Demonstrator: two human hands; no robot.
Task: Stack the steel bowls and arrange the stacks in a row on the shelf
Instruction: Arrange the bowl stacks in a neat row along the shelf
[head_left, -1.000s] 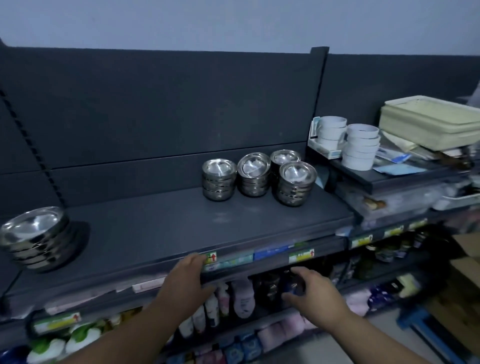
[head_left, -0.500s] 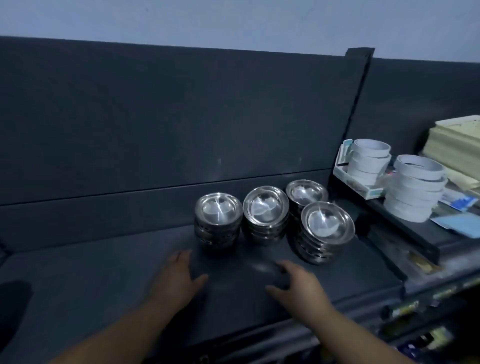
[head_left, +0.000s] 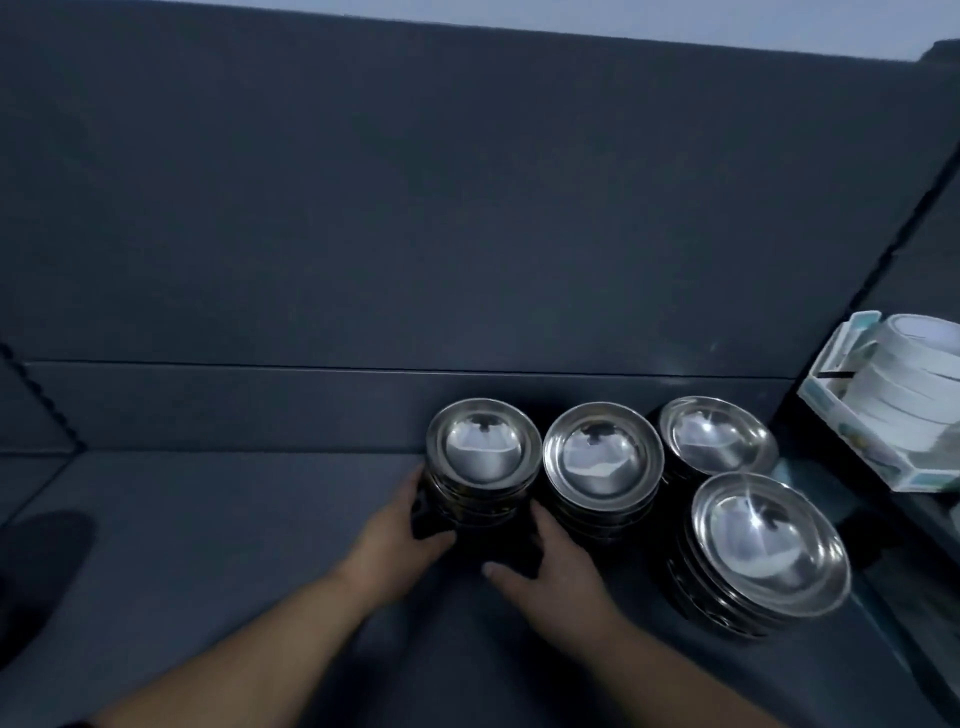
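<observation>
Glossy steel bowls (head_left: 483, 454) on matt shelf (head_left: 218, 519).

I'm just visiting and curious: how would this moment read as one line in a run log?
stage: gripping | left hand + right hand: around leftmost bowl stack | other stacks: three, to its right | shelf: stacks at back

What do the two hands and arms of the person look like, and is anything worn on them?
Both the left hand and the right hand are bare: no gloves, rings, watch or bracelets show. Both forearms are uncovered down to the bottom edge of the picture, with no sleeve visible. The light is dim, so finer details cannot be told.
</observation>
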